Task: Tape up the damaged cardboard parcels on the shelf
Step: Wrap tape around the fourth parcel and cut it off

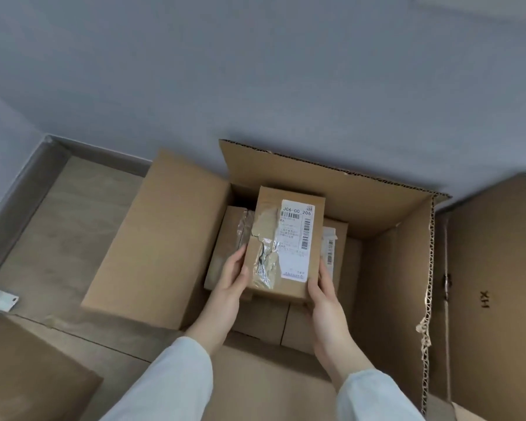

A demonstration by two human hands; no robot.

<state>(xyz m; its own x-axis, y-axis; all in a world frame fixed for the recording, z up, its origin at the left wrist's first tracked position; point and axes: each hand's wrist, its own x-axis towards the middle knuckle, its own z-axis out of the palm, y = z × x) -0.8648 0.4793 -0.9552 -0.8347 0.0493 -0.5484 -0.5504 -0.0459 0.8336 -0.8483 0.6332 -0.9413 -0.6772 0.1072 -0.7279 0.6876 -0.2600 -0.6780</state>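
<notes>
Both arms reach down, left hand (230, 284) and right hand (322, 294) gripping a torn parcel (281, 241) by its sides, fingers curled round the edges, over an open carton (386, 262) on wood floor (52, 238) beside a grey wall (225, 71).

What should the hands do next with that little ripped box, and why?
Probably lift the small parcel clear of the big open carton. The left hand and right hand grip its sides, and the torn tape on top needs mending.
</notes>
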